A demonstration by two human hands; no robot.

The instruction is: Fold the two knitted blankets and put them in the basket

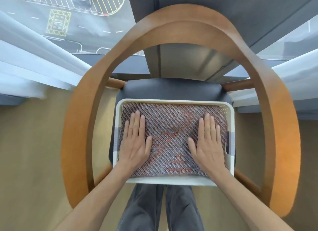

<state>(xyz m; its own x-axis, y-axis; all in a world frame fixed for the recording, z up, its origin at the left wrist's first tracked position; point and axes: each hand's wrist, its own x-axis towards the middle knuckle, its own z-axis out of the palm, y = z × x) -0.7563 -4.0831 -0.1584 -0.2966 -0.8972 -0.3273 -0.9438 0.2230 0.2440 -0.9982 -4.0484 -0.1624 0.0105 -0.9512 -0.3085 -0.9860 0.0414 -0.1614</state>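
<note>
Blanket's in the basket, hands flat on top

Left hand (136, 141) and right hand (207, 143) press palms-down on the folded knitted blanket (170, 137) filling the white basket (172, 101), which sits on a wooden chair (172, 88).

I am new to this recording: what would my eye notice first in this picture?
The left hand and the right hand lie flat on a red-and-grey knitted blanket that fills the white basket at the centre. The basket stands on a dark seat, ringed by a curved wooden armrest.

One white basket (173, 101), one knitted blanket (172, 127) showing, two hands, left hand (135, 143) and right hand (207, 143), one wooden chair (77, 127)
</note>
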